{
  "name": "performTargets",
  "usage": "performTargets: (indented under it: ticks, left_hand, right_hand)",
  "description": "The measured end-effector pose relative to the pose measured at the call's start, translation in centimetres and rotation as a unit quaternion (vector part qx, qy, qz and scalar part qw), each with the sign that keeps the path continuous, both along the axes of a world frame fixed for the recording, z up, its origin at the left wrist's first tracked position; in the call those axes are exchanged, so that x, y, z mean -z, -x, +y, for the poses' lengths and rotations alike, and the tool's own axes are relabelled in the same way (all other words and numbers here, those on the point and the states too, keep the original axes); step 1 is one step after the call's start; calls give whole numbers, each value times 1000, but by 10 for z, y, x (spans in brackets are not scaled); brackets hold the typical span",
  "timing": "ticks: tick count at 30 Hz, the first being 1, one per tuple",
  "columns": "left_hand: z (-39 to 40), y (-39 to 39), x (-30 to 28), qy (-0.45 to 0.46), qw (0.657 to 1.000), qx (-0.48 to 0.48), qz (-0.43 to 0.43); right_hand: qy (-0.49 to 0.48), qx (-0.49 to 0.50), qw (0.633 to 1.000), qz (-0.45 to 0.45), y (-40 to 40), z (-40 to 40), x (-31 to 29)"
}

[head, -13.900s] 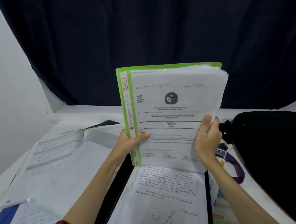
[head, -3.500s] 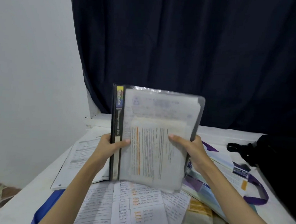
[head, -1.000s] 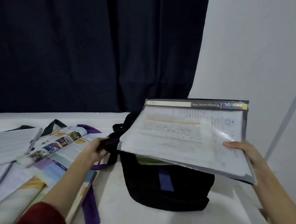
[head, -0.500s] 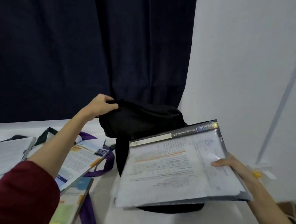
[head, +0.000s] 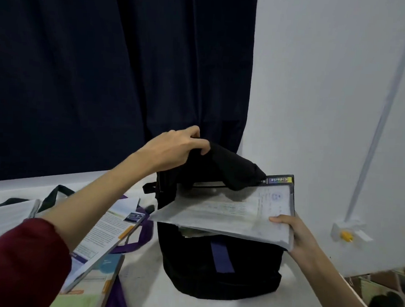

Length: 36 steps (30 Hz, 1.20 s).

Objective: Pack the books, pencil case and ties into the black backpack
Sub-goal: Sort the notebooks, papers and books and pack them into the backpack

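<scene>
The black backpack (head: 220,270) stands upright on the white table, right of centre. My left hand (head: 173,149) grips its top flap and holds it lifted. My right hand (head: 296,237) holds the right edge of a black-spined clear file (head: 235,214) full of papers, lying nearly flat with its far edge under the lifted flap, in the bag's mouth. Paper edges of something else show inside the opening below it. Open books (head: 106,230) lie on the table to the left, with a purple tie (head: 132,244) under them and a dark green tie (head: 57,192) behind.
A dark blue curtain (head: 106,76) hangs behind the table. A white wall (head: 331,90) with a cable duct and a wall socket (head: 346,233) stands at the right. Patterned floor (head: 382,297) shows past the table's right edge.
My left hand has raised the backpack flap higher. My right hand has pushed the file away from me, so its far edge now sits under the flap.
</scene>
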<state>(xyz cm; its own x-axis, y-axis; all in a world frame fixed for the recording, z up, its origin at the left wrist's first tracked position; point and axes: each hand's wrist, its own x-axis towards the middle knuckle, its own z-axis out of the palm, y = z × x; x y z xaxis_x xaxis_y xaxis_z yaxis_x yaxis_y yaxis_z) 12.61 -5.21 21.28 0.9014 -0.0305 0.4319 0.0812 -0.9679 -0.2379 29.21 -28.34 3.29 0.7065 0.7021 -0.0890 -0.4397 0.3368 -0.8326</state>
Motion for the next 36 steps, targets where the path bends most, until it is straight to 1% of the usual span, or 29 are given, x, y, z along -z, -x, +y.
performTargets:
  ticks: [2,5,8,10,12,14,16,20,23,25,26,28,30,32,33,35,36]
  left_hand:
    - [10,-1,-12,47,999,-4,-19]
    - [25,-10,-27,120,989,-34,-75]
    - [29,-18,-29,163,980,-29,-108]
    - [29,-21,-26,168,980,-27,-106]
    - [30,-21,-20,161,982,-31,-99]
    - [30,-20,-15,152,983,-33,-94]
    - [31,-20,-11,150,984,-29,-90]
    - [35,-19,-15,157,981,-15,-110]
    - [40,-19,-24,164,979,-18,-122]
    - [38,-21,-26,164,978,-18,-125]
    - [36,-23,-25,162,979,-16,-125]
    - [29,-27,-24,157,980,-10,-121]
    - [23,-31,-25,154,982,-3,-113]
    - [21,-32,-27,147,984,-5,-101]
    - [21,-32,-27,145,985,-9,-97]
    - [24,-31,-27,148,984,-15,-95]
    - [25,-30,-26,153,983,-15,-97]
  right_hand:
    - [-21,39,999,13,3,9,3]
    - [-48,118,991,35,16,33,5]
    - [-12,162,986,33,35,57,5]
    - [25,165,986,12,39,64,9]
    - [56,147,987,-8,37,62,12]
    - [68,131,989,-10,33,59,12]
    - [71,138,988,-11,32,60,9]
    - [47,199,979,3,36,61,3]
    - [50,300,952,35,36,56,7]
    - [48,342,936,61,38,63,10]
    - [35,343,936,72,41,72,11]
    - [8,311,946,90,54,95,9]
    - [9,235,965,114,67,113,9]
    - [41,133,980,144,72,119,7]
    - [57,97,982,152,71,117,8]
    - [59,72,980,177,64,112,10]
    - [50,79,977,190,62,111,10]
